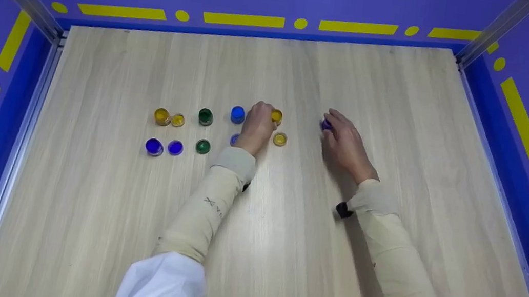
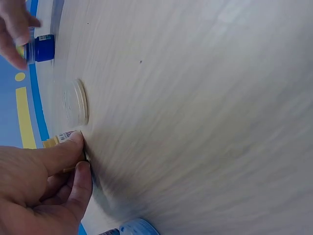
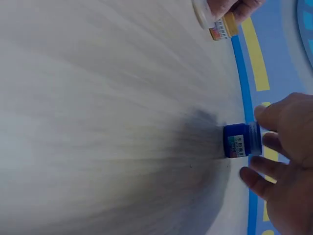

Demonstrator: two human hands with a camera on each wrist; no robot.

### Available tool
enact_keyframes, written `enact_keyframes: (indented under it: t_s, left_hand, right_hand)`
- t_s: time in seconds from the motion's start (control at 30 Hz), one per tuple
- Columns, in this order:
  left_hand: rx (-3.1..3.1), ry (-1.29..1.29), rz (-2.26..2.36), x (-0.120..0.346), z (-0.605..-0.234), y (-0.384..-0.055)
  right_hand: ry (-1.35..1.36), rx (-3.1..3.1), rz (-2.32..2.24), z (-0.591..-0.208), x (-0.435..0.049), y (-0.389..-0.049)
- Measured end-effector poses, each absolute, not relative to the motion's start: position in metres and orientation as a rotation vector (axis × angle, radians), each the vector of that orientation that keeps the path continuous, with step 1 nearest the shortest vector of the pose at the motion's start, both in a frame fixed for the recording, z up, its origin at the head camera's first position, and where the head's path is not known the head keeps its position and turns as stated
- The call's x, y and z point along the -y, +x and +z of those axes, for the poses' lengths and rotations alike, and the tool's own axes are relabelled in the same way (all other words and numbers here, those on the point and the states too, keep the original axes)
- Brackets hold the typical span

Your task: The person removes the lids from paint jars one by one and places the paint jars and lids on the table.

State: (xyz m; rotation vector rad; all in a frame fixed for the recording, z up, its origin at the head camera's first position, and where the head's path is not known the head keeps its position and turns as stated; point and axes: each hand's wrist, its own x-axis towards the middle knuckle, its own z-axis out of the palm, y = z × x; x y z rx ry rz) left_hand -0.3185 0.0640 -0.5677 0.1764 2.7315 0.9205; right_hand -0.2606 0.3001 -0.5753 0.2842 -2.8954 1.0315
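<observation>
My left hand (image 1: 258,124) pinches a small yellow paint jar (image 1: 277,115) at its side, thumb and fingertips low by the table. The jar's paint shows from above. In front of it lies a round lid (image 1: 279,139) with yellow inside. To the right, my right hand (image 1: 346,142) has its thumb and fingers around the top of a blue-violet paint jar (image 3: 237,141). This jar stands upright with its clear lid (image 3: 255,138) on. Its label faces the right wrist camera, while the hand mostly covers it in the head view.
Left of my hands stand uncapped jars: blue (image 1: 237,114), green (image 1: 205,117), yellow (image 1: 162,116) and violet (image 1: 154,147). Lids lie beside or in front of them: green (image 1: 202,146), yellow (image 1: 178,120), violet (image 1: 175,147), and a blue one (image 1: 234,139) partly behind my left hand. Blue-violet walls border the wooden table (image 1: 95,207).
</observation>
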Motion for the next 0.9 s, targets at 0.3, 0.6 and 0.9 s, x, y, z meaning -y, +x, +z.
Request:
enact_keyframes:
  t_s: [0.3, 0.6, 0.9]
  left_hand:
    - [-2.708, 0.194, 0.872, -0.066, -0.564, -0.315]
    - [-2.617, 0.092, 0.827, -0.056, -0.554, -0.315]
    - [-2.631, 0.083, 0.927, -0.042, -0.546, -0.294]
  right_hand:
    - [0.217, 2.817, 0.978, -0.569, -0.297, -0.251]
    - [0.113, 2.901, 0.988, -0.556, -0.292, -0.245]
    - [0.004, 3.023, 1.057, -0.545, -0.289, -0.235]
